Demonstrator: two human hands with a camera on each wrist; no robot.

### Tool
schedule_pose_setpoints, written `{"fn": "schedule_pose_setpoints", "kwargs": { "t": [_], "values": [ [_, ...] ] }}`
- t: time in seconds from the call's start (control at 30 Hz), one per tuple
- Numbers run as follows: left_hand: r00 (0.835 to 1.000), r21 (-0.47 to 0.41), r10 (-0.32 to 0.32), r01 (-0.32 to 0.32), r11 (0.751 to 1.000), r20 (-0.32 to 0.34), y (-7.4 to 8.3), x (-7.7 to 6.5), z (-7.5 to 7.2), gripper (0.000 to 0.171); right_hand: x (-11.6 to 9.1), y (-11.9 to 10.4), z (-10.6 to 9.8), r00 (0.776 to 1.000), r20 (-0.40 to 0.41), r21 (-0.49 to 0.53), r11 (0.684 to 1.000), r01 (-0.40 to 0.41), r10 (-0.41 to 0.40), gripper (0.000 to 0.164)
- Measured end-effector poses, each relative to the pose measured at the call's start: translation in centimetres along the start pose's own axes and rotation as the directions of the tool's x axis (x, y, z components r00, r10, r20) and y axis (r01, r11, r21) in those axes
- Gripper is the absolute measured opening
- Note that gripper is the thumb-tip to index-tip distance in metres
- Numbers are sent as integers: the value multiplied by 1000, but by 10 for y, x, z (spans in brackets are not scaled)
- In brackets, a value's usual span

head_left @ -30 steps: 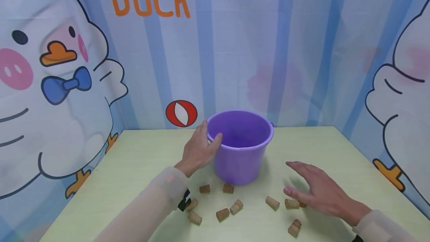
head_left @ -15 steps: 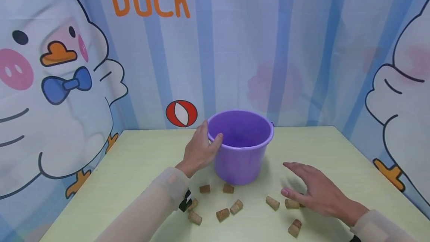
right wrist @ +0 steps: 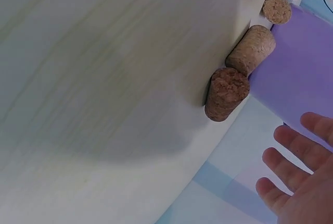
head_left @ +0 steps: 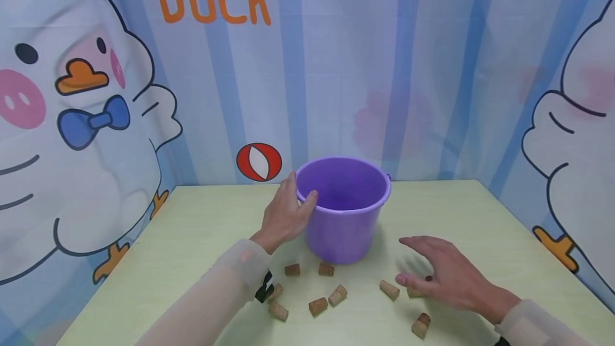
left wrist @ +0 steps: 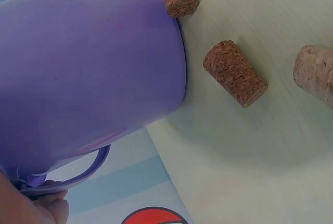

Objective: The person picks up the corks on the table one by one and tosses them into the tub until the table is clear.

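With left hand (head_left: 286,211) gripped the bucket (head_left: 342,236) by its rim (head_left: 343,211), probably best done without tilting, and held right hand (head_left: 451,271), fingers outstretched, near corks (head_left: 389,290).

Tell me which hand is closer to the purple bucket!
Left. The left hand grips the purple bucket near its top; the right hand hovers apart, to its right.

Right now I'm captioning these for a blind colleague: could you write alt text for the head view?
A person's left hand grips the rim of a purple bucket on a pale table; the right hand, fingers extended, is near scattered corks. Behind, a striped backdrop shows the orange word DUCK and a cartoon duck.
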State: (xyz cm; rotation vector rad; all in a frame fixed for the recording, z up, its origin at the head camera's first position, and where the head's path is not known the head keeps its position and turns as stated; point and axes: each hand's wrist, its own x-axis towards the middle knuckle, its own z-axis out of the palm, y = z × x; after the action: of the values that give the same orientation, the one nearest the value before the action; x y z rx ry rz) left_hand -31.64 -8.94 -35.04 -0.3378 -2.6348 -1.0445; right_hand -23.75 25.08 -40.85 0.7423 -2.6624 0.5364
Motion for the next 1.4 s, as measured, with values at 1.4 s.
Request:
{"fn": "schedule_pose_setpoints", "kwargs": {
  "t": [1.4],
  "values": [
    [1000,-4,18,-18,1000,-1,-1,1,0,78,15,-33,15,988,98,-57,990,128,-122,22]
  ]
}}
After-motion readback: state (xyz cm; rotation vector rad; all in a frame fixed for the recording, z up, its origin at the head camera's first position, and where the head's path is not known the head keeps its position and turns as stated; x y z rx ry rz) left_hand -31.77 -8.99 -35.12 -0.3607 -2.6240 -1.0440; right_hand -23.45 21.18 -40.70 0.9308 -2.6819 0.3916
